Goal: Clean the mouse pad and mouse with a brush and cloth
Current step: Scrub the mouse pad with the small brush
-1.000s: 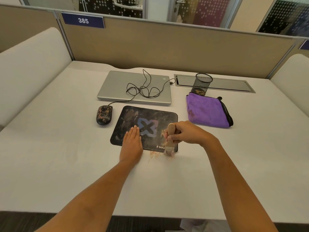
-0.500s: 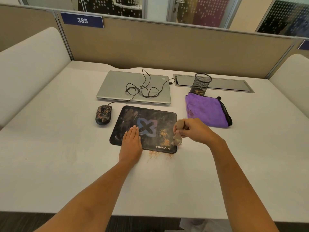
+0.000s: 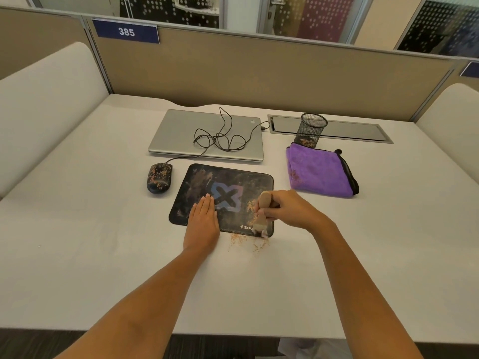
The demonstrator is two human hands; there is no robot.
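One mesh cup (image 3: 311, 126) holds brownish bits (image 3: 307, 142); right hand (image 3: 289, 210) grips brush (image 3: 265, 200).

Counter (image 3: 90, 242): white | laptop (image 3: 181, 136): silver, lid closed, flat at rear centre | mesh cup (image 3: 312, 128): black, upright, at left end of recessed hatch (image 3: 363, 131) | partition (image 3: 233, 73): tan, behind counter | plate (image 3: 126, 31): blue, reads 385, on partition
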